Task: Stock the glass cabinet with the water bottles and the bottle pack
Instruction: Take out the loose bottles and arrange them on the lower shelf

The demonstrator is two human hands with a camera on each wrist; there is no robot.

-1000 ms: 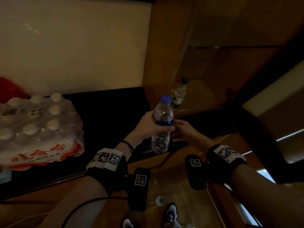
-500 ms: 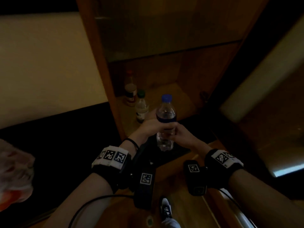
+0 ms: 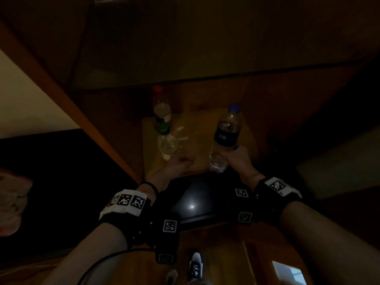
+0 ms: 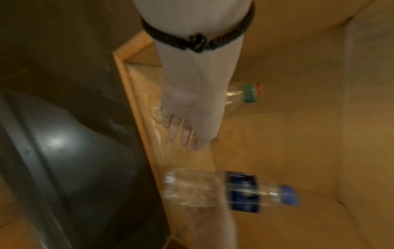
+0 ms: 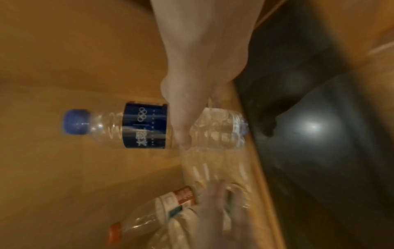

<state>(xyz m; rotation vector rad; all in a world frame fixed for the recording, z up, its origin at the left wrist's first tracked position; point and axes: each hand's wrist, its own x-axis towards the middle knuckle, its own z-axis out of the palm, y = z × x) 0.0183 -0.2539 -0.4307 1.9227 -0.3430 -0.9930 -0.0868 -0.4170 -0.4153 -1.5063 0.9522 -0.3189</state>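
My right hand (image 3: 233, 156) grips a clear water bottle (image 3: 226, 136) with a blue cap and dark blue label around its lower body. It holds the bottle tilted above the right side of the wooden cabinet shelf (image 3: 195, 124). In the right wrist view the right hand (image 5: 181, 128) wraps the same bottle (image 5: 145, 126). My left hand (image 3: 181, 162) is empty, fingers relaxed, at the base of a green-capped bottle (image 3: 167, 145) standing on the shelf; whether it touches the bottle is unclear. A red-capped bottle (image 3: 162, 109) stands behind. The bottle pack (image 3: 10, 204) lies at the far left.
The cabinet's wooden side post (image 3: 61, 99) runs diagonally at the left. A glass shelf (image 3: 185, 75) hangs above the bottles. A glossy black rounded object (image 3: 193, 202) sits just in front of the shelf edge, under my wrists. My shoes (image 3: 194, 266) show on the wooden floor.
My left hand has let go of the blue-capped bottle and moved left to the green-capped one. The right hand has carried the bottle right and forward over the shelf.
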